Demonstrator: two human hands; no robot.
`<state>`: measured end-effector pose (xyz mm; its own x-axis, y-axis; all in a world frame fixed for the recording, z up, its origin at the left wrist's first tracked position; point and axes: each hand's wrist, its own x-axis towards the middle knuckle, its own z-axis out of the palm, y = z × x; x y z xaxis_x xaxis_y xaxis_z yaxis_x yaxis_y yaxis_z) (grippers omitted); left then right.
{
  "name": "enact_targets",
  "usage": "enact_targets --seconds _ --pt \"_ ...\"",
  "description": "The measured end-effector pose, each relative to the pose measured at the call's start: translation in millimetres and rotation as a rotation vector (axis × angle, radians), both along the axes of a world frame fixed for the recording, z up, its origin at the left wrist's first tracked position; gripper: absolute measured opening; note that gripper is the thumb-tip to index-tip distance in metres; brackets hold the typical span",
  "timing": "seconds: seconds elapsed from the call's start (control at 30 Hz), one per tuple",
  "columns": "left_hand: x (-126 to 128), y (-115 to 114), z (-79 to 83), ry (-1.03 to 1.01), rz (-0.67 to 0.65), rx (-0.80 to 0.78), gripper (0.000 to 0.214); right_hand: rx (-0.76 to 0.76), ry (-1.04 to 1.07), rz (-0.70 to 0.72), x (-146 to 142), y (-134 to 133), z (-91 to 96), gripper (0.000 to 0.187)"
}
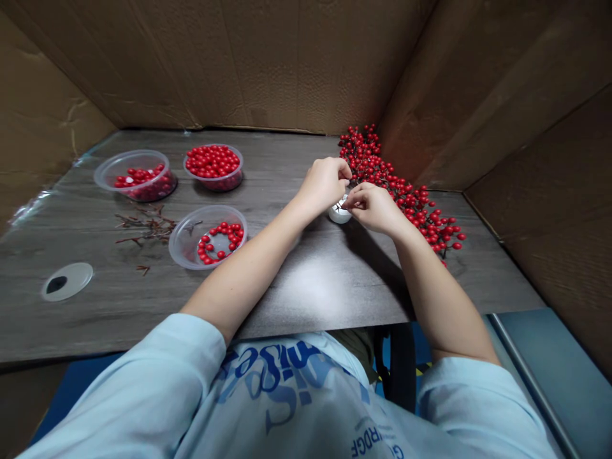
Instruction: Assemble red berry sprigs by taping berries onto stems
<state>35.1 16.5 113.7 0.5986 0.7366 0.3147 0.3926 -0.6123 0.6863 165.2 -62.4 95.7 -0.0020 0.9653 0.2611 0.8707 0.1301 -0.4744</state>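
Observation:
My left hand and my right hand meet over a small white spool on the grey table. Both hands have their fingers pinched together; what they pinch is too small to make out. Just behind the hands lies a long pile of red berry sprigs, running from the back wall toward the right edge. My left fingertips touch the near end of that pile.
Three clear plastic bowls hold loose red berries: one at the back left, one fuller beside it, one nearer. Bare brown stems lie between them. A round cable cover sits front left. Cardboard walls surround the table.

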Motion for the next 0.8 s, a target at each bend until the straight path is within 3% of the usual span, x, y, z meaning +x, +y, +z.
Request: enact_targets --seconds 0.27,0.47,0.8 --pt "-2.1 0.9 2.2 -0.003 0.011 0.004 0.021 -0.030 0.110 0.002 -1.1 -1.2 3.3 0.015" --pt "-1.7 0.0 4.2 -0.033 0.023 0.004 0.018 0.033 0.151 -0.029 3.5 -1.6 6.1 0.015" --pt "-4.7 -0.6 4.4 -0.071 0.037 0.040 0.017 0.017 0.676 -0.085 22.2 -10.4 12.2 0.019"
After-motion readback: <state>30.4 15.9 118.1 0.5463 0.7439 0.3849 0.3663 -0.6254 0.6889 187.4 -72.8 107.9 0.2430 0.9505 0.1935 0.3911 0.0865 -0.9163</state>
